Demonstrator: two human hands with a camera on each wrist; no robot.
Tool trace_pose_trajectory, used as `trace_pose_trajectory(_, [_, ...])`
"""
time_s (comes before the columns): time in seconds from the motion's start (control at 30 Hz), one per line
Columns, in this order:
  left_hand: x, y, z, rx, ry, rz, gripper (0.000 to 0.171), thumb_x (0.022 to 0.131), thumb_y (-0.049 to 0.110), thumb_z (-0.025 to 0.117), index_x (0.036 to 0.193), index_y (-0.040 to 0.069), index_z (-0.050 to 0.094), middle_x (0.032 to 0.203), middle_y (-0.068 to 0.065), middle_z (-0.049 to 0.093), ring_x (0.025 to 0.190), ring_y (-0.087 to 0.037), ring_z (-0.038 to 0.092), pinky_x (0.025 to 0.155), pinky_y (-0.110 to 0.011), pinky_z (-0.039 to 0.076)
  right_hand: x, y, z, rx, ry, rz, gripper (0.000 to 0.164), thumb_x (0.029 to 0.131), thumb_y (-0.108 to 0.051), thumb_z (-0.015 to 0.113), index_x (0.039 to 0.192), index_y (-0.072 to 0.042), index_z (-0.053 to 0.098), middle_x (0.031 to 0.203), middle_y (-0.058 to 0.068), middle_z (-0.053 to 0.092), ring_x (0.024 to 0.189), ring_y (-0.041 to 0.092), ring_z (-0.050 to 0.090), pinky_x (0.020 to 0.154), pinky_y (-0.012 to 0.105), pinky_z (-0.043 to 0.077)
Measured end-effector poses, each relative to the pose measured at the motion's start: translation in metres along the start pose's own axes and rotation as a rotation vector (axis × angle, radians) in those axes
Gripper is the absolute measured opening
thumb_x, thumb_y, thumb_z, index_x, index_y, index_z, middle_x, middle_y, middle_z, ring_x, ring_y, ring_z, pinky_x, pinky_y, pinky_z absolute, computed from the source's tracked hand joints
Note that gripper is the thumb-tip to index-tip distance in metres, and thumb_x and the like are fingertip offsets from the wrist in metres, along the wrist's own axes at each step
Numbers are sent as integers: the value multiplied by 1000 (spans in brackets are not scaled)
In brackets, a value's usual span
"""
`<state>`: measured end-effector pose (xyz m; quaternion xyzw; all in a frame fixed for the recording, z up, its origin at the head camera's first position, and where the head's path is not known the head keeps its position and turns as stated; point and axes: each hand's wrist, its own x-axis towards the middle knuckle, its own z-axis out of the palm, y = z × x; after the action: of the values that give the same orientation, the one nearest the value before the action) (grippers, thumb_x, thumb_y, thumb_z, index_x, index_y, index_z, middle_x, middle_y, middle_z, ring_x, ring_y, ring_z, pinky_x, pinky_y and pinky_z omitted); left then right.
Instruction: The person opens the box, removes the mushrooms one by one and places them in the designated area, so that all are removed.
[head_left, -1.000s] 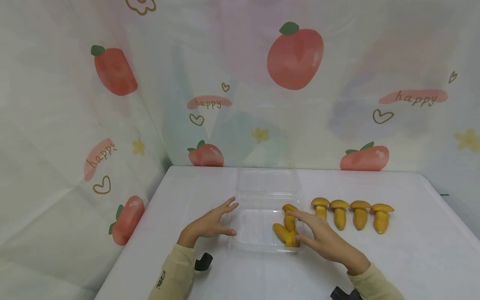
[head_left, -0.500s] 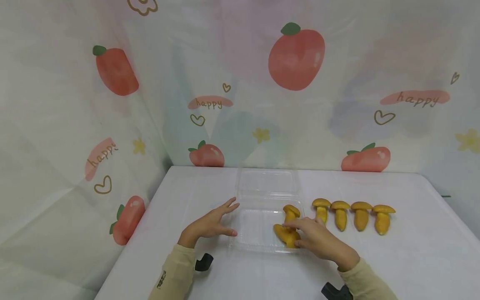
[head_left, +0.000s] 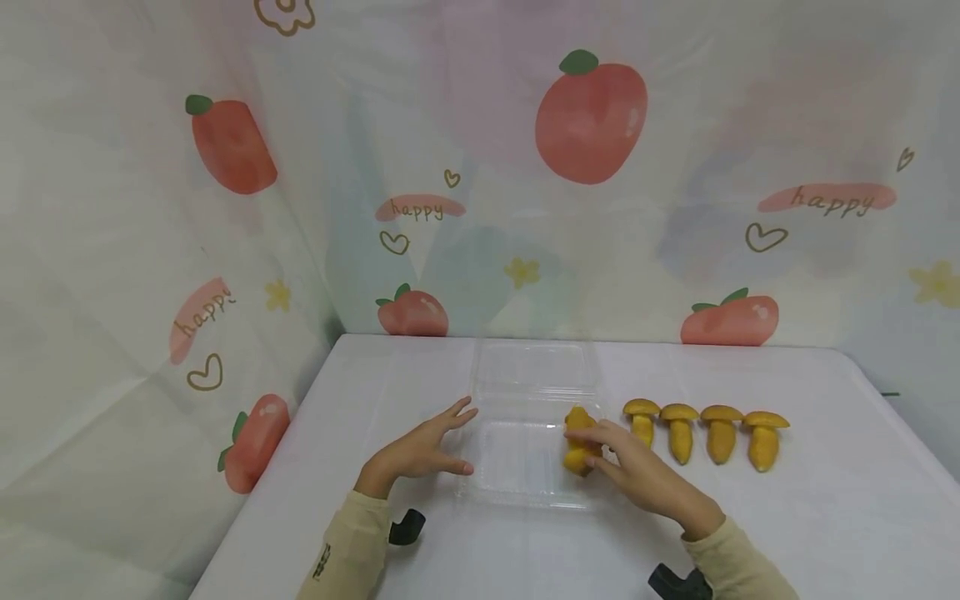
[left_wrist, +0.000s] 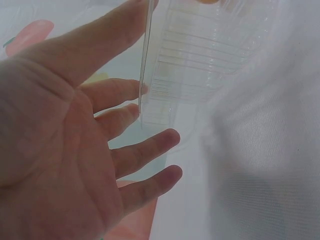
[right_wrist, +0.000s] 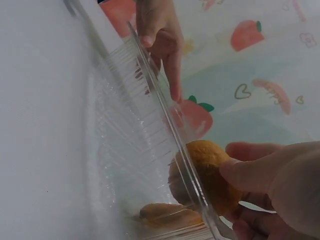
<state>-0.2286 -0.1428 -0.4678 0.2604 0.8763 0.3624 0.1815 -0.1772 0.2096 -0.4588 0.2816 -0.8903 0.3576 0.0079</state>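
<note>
A clear plastic box [head_left: 517, 457] stands on the table with its lid [head_left: 536, 367] folded back. My right hand [head_left: 648, 475] pinches a yellow toy mushroom [head_left: 579, 460] at the box's right side. In the right wrist view the held mushroom's rounded cap [right_wrist: 204, 170] sits between thumb and fingers, right at the rim. A second mushroom [right_wrist: 172, 215] lies inside the box, partly covered by the held one in the head view. At the left rim, my left hand [head_left: 418, 450] has its fingers spread, with thumb and fingertips close to the box wall [left_wrist: 146, 65].
To the right of the box, several yellow mushrooms [head_left: 722, 429] lie in a row, caps toward the back. A printed cloth [head_left: 480, 167] hangs behind and on the left. The white table's [head_left: 525, 558] back edge meets the cloth just behind the lid.
My right hand has closed its fingers on the front mushroom. That mushroom has turned and shifted toward the back, overlapping the rear one. The left hand stays in place.
</note>
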Motion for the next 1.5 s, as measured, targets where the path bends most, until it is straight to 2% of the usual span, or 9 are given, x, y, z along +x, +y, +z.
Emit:
trace_pose_trajectory(0.13, [-1, -1, 1, -9, 0, -1, 92, 86, 25, 82, 160, 10, 30, 172, -9, 12, 158, -36, 16, 123, -62, 23, -2, 0, -3, 26, 42, 37, 40, 95, -8, 68, 134, -5, 63, 113, 2, 64, 100, 7, 59, 86, 28, 55])
trace_pose_trajectory(0.33, [-2, -1, 1, -1, 4, -2, 92, 86, 25, 82, 160, 10, 30, 172, -9, 12, 158, -36, 16, 123, -62, 23, 1, -1, -4, 103, 124, 68, 59, 87, -14, 79, 141, -4, 57, 112, 4, 63, 99, 6, 56, 87, 26, 56])
trace_pose_trajectory(0.6, [-1, 0, 1, 12, 4, -1, 91, 86, 25, 82, 160, 10, 30, 172, -10, 12, 158, -36, 17, 123, -62, 23, 1, -4, -5, -16, 241, 46, 49, 90, -15, 76, 136, -10, 62, 107, 0, 65, 96, 5, 58, 83, 26, 55])
trace_pose_trajectory(0.8, [-1, 0, -1, 9, 11, 8, 91, 86, 24, 82, 159, 9, 31, 172, -11, 13, 157, -37, 17, 123, -62, 24, 4, -7, -9, -10, 319, 102, 45, 87, -21, 80, 126, -1, 68, 118, 12, 60, 111, 27, 55, 94, 49, 49])
trace_pose_trajectory(0.97, [-2, -1, 0, -1, 6, 2, 91, 86, 25, 82, 160, 8, 30, 172, -10, 13, 157, -37, 17, 122, -63, 24, 2, -7, -12, 53, 293, 119, 44, 90, -25, 77, 126, -1, 66, 139, 19, 58, 131, 43, 49, 103, 68, 42])
trace_pose_trajectory(1.03, [-2, -1, 1, -1, 6, -4, 92, 86, 26, 82, 160, 8, 30, 172, -10, 13, 157, -37, 17, 122, -63, 24, 0, -7, -13, 56, 270, 123, 41, 92, -26, 75, 126, -6, 66, 136, 16, 63, 127, 38, 53, 100, 63, 47])
trace_pose_trajectory(1.1, [-3, 0, 1, -2, 7, -6, 91, 86, 26, 82, 160, 9, 30, 172, -10, 13, 157, -38, 17, 122, -63, 24, -1, -7, -15, 70, 246, 127, 32, 95, -26, 72, 122, -9, 65, 122, 11, 68, 114, 27, 59, 91, 47, 53])
trace_pose_trajectory(1.23, [-3, 1, 1, 1, 9, -4, 91, 86, 25, 82, 159, 8, 30, 172, -11, 13, 157, -38, 17, 122, -62, 24, -1, -6, -16, 136, 220, 124, 19, 99, -21, 66, 112, -9, 61, 93, 2, 61, 83, 9, 52, 66, 25, 44])
trace_pose_trajectory(1.5, [-3, 1, 2, -2, 10, 0, 91, 86, 26, 81, 160, 8, 30, 172, -10, 13, 158, -37, 17, 123, -62, 24, -2, -2, -15, 205, 229, 104, 18, 104, -16, 57, 116, -2, 54, 98, 6, 59, 85, 4, 56, 73, 19, 51])
